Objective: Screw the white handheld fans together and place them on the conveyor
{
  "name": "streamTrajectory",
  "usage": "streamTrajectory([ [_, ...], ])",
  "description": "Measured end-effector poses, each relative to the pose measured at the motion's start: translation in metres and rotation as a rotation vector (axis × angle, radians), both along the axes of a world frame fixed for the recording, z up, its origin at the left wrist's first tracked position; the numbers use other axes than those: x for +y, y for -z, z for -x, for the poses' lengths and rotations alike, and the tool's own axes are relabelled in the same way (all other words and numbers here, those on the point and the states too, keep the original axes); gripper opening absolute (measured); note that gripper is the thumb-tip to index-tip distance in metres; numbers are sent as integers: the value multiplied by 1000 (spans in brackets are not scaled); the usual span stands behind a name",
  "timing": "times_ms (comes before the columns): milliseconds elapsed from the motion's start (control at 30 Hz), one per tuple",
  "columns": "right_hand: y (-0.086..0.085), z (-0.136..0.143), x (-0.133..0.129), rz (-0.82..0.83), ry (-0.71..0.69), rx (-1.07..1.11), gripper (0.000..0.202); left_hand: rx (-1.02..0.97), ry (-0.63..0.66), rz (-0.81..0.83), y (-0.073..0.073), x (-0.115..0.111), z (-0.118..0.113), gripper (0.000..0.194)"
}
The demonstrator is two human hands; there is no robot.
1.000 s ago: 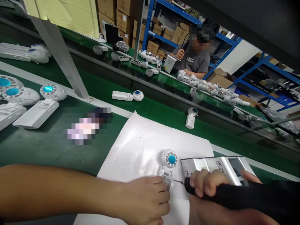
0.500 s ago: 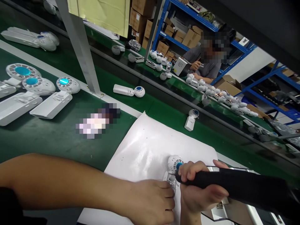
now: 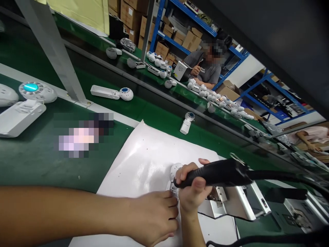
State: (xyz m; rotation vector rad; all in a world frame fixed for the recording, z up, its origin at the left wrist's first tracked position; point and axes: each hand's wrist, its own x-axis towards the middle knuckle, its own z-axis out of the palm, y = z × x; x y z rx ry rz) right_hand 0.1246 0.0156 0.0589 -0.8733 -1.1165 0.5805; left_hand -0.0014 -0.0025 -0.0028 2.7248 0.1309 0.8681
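My right hand [image 3: 192, 187] is wrapped round a black corded tool [image 3: 216, 173], its narrow end over a white device [image 3: 176, 169] with a round head. Closed fingers of my left hand [image 3: 158, 214] rest at the lower part of that device, and what they pinch is hidden. Both hands are over a white sheet [image 3: 144, 161] on the green bench. Beside my right hand stands a metal bracket-like fixture [image 3: 231, 202].
More white devices lie at the left [image 3: 20, 118] and on the green belt, one near a metal post [image 3: 55, 51]. A black cable [image 3: 282, 175] runs off right. Across the line sits a person [image 3: 205, 67]; another person's arm [image 3: 307, 140] shows at far right.
The view has shifted, so most things sit further left. The black tool now shows its cable end, and more of the metal fixture is visible. Both hands stay at the white device.
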Motion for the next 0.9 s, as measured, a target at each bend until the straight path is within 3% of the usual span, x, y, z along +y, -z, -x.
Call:
streamTrajectory([
  [67,-15,-15,-8,-68,82,-14,54,14,11,-4,2,0,0,21],
  [133,-30,-36,-16,-166,255,-91,66,22,27,0,3,-1,0,22],
  [200,-40,-58,-20,-213,451,-209,64,9,32,9,4,-1,0,21],
  [267,-43,-74,-21,-209,535,-247,53,-1,24,20,4,-1,0,21],
  [400,-40,-76,-19,-163,480,-202,55,11,24,13,2,-1,0,22],
  [600,-30,-40,-20,10,179,-45,61,47,42,4,-3,1,1,22],
  [800,-14,-30,-8,-2,159,-6,62,53,42,-12,-5,1,1,23],
  [900,-7,-28,-4,4,154,14,54,38,21,-23,-5,1,1,23],
])
